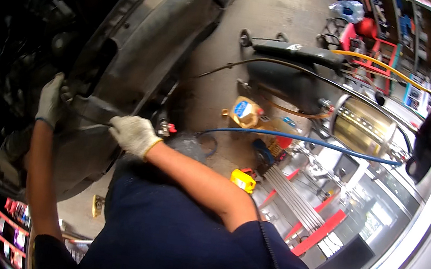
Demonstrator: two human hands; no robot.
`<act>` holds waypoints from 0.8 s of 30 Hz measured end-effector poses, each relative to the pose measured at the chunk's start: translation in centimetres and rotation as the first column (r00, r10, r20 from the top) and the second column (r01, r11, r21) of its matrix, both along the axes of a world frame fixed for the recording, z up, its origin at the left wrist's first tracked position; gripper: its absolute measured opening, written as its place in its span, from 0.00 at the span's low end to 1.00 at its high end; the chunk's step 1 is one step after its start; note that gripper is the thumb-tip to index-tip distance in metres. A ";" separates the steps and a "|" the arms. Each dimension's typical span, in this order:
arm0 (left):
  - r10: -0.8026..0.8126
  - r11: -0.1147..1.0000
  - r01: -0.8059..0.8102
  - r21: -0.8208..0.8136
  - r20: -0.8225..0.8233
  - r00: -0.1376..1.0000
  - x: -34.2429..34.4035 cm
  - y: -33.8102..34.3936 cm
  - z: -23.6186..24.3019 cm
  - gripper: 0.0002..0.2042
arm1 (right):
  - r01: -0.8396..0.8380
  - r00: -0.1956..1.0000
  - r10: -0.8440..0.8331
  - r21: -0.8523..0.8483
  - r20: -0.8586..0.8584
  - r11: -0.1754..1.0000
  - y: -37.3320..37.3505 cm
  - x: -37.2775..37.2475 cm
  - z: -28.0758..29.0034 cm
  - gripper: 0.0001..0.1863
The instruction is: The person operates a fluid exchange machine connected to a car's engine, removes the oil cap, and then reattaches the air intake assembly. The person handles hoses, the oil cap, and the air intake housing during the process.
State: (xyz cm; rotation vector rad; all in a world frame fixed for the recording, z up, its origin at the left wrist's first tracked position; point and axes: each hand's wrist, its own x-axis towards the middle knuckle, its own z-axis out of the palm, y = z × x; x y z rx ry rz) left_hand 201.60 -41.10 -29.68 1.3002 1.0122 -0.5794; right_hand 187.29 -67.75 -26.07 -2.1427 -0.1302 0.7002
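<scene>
My left hand [51, 99], in a pale work glove, reaches up to the dark underside panel [146, 43] of a vehicle, beside a slot-shaped opening. Its fingers look curled, and shadow hides what they hold, if anything. My right hand [133, 136], gloved too, is closed on the end of a thin dark rod [89, 118]. From there the rod runs along the panel toward my left hand, where its far end is lost in the dark. Near my right hand hangs a small fitting with a red part [171, 128].
Dark cylindrical tanks [288, 81] and a shiny metal drum [363, 125] stand to the right. A blue hose [302, 139] crosses toward me. A plastic jug [245, 112] and a yellow container [243, 180] stand nearby. At the lower right is a monitor [344, 262].
</scene>
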 end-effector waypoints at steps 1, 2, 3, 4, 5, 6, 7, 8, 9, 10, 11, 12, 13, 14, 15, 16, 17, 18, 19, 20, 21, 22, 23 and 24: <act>0.029 0.999 -0.029 0.018 -0.015 0.999 0.0 0.0 -0.2 0.11 | -0.003 1.000 0.003 0.004 -0.016 1.000 -0.3 0.4 0.5 0.14; 0.017 1.000 -0.017 0.016 -0.019 1.000 0.0 -0.2 0.2 0.10 | -0.004 1.000 0.004 0.013 0.020 1.000 -0.9 0.7 1.0 0.14; -0.010 1.000 0.010 0.026 0.001 1.000 0.2 -1.0 1.1 0.10 | 0.018 0.998 -0.020 0.047 0.056 0.999 -1.6 0.9 1.0 0.15; -0.034 0.999 0.034 -0.018 0.011 0.999 0.1 -0.3 0.9 0.10 | 0.087 0.980 -0.111 0.146 0.164 0.985 -2.4 1.1 0.9 0.15; -0.020 0.999 0.021 -0.045 0.021 1.000 0.0 -0.1 0.6 0.11 | 0.137 0.965 -0.171 0.173 0.201 0.975 -3.4 1.6 1.0 0.13; -0.009 0.999 0.010 -0.034 0.018 1.000 -0.1 -0.1 0.8 0.12 | 0.138 0.934 -0.180 0.153 0.309 0.978 -5.2 2.6 2.4 0.12; -0.038 0.999 0.037 0.015 0.007 0.999 0.2 -0.8 1.5 0.12 | 0.376 0.925 -0.379 0.115 0.008 0.920 -6.8 2.7 1.7 0.14; -0.062 0.994 0.062 0.086 0.002 0.998 0.4 -1.8 2.6 0.13 | 0.462 0.886 -0.464 0.106 -0.002 0.881 -8.6 2.9 1.4 0.14; -0.080 0.992 0.079 0.095 0.007 0.997 0.3 -1.6 2.9 0.13 | 0.531 0.848 -0.528 0.096 -0.052 0.842 -10.6 2.8 0.5 0.13; -0.101 0.990 0.099 0.099 0.012 0.995 0.2 -1.4 2.8 0.12 | 0.531 0.847 -0.530 -0.002 -0.033 0.848 -12.5 2.8 0.0 0.15; -0.099 0.991 0.098 0.095 -0.002 0.995 0.2 -1.4 2.8 0.13 | 0.533 0.845 -0.531 0.027 -0.073 0.845 -14.9 2.0 -1.9 0.15; -0.101 0.991 0.100 0.086 0.001 0.995 0.2 -1.3 2.6 0.13 | 0.540 0.839 -0.532 0.059 -0.112 0.840 -16.9 0.8 -4.2 0.15; -0.098 0.992 0.097 0.078 0.004 0.995 0.2 -1.1 2.4 0.13 | 0.530 0.839 -0.520 0.020 -0.162 0.848 -18.2 -0.2 -5.4 0.15; -0.100 0.993 0.100 0.065 0.008 0.995 0.3 -1.4 2.5 0.13 | 0.521 0.832 -0.514 -0.023 -0.207 0.853 -19.0 -0.8 -6.1 0.15; -0.105 0.989 0.105 0.105 -0.004 0.994 0.2 -1.7 2.7 0.13 | 0.527 0.796 -0.526 -0.085 -0.299 0.846 -19.5 -1.8 -6.7 0.16; -0.101 0.989 0.100 0.107 -0.004 0.995 0.2 -1.5 2.9 0.13 | 0.450 0.845 -0.459 -0.099 -0.273 0.887 -19.1 -2.3 -6.4 0.16; -0.097 0.990 0.097 0.104 -0.004 0.995 0.2 -1.5 3.0 0.13 | 0.372 0.888 -0.390 -0.119 -0.245 0.921 -18.7 -2.8 -5.6 0.16; -0.095 0.991 0.094 0.099 -0.003 0.996 0.1 -1.4 3.0 0.13 | 0.291 0.923 -0.317 -0.142 -0.218 0.946 -18.1 -3.2 -5.0 0.17; -0.095 0.991 0.095 0.096 -0.004 0.996 0.2 -1.5 2.9 0.13 | 0.350 0.882 -0.364 -0.100 -0.301 0.931 -17.7 -4.3 -5.5 0.17; -0.092 0.991 0.092 0.096 -0.003 0.996 0.1 -1.3 2.6 0.13 | 0.333 0.881 -0.355 -0.123 -0.313 0.935 -17.0 -4.6 -4.8 0.18; -0.090 0.991 0.090 0.095 -0.003 0.996 0.1 -1.2 2.4 0.13 | 0.377 0.852 -0.390 -0.109 -0.349 0.920 -16.8 -5.7 -5.6 0.18; -0.091 0.989 0.092 0.114 -0.013 0.996 0.1 -1.4 2.4 0.13 | 0.421 0.820 -0.425 -0.097 -0.384 0.902 -16.3 -6.1 -5.6 0.18; -0.093 0.987 0.095 0.133 -0.022 0.995 0.2 -1.5 2.4 0.13 | 0.395 0.824 -0.418 -0.141 -0.383 0.908 -16.2 -6.4 -5.4 0.18; -0.095 0.984 0.098 0.152 -0.032 0.995 0.2 -1.6 2.4 0.13 | 0.386 0.822 -0.422 -0.169 -0.383 0.907 -16.3 -6.7 -5.1 0.18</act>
